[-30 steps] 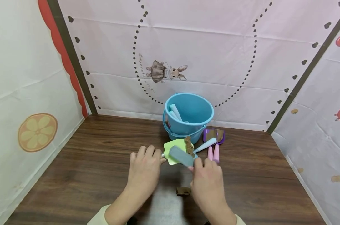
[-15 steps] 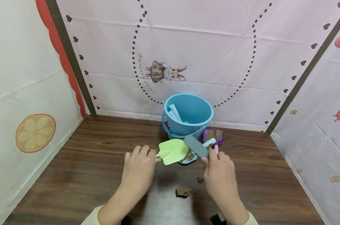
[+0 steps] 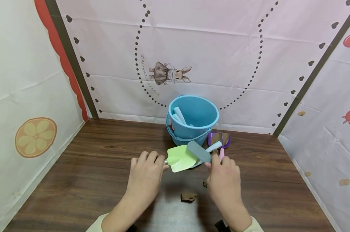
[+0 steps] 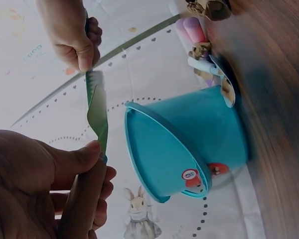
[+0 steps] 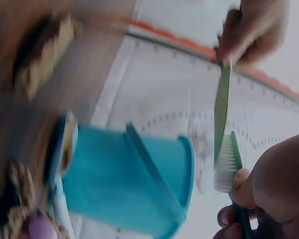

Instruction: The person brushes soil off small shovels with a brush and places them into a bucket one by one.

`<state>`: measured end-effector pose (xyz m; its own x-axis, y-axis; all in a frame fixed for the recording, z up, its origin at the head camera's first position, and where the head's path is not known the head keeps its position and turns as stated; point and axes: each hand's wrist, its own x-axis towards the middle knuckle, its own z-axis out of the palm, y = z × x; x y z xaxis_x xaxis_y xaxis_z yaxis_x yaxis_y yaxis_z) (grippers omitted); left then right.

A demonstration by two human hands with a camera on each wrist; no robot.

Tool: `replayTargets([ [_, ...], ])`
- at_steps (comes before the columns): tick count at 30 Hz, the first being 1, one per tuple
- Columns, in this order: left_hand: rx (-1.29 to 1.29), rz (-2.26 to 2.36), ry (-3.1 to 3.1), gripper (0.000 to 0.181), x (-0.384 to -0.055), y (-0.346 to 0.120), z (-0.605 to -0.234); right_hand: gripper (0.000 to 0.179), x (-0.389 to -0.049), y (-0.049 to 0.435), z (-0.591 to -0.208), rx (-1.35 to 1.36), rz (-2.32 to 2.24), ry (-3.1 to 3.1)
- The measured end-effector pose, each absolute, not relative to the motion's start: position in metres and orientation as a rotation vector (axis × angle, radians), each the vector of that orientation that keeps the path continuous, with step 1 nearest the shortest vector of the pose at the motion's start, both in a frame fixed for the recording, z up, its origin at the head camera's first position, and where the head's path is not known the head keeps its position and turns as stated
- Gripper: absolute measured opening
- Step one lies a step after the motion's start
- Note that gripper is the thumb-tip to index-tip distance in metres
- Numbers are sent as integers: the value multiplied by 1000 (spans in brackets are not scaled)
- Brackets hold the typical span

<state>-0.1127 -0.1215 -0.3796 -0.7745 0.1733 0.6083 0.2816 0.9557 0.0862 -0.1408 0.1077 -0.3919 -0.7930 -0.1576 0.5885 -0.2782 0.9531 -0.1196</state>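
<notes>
In the head view my left hand (image 3: pixel 146 175) grips a small lime-green trowel (image 3: pixel 177 159) by its handle, which the left wrist view shows as a brown handle (image 4: pixel 82 199). My right hand (image 3: pixel 224 178) holds a scrubbing brush (image 3: pixel 198 151) with a grey-green back. Its white bristles (image 5: pixel 224 174) touch or nearly touch the trowel blade in the right wrist view. The blade's upper face looks bare of brown clumps. Both tools hover above the table, in front of a blue bucket (image 3: pixel 189 133).
Light-blue handles (image 3: pixel 179 115) poke up inside the bucket. Beside it lie a blue hand tool (image 3: pixel 214 146) and a purple shovel (image 3: pixel 228 141) with brown stuff on it; a pink handle (image 3: pixel 222 152) is partly hidden. Brown clumps (image 3: pixel 188 197) rest on the table (image 3: pixel 105 193).
The brown clump on the trowel's blade a second ago is off it. A small brown piece shows on the table. The brush swept right, then came slightly back left.
</notes>
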Motion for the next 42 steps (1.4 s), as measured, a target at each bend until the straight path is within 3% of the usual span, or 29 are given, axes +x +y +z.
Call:
replayTargets([
  [4, -310, -247, -2497, 25, -113, -123, -380, 36, -142, 115, -388, 286, 248, -2479],
  [12, -329, -212, -2484, 29, -113, -116, -383, 35, -121, 85, -394, 510, 232, -2501],
  [24, -293, -189, -2445, 28, -114, -119, -382, 34, -140, 111, -389, 312, 224, -2499],
  [35, -329, -188, -2451, 28, -113, -113, -385, 34, -127, 91, -394, 534, 220, -2425],
  [42, -328, -186, -2390, 30, -113, -114, -386, 30, -140, 105, -393, 417, 266, -2425],
])
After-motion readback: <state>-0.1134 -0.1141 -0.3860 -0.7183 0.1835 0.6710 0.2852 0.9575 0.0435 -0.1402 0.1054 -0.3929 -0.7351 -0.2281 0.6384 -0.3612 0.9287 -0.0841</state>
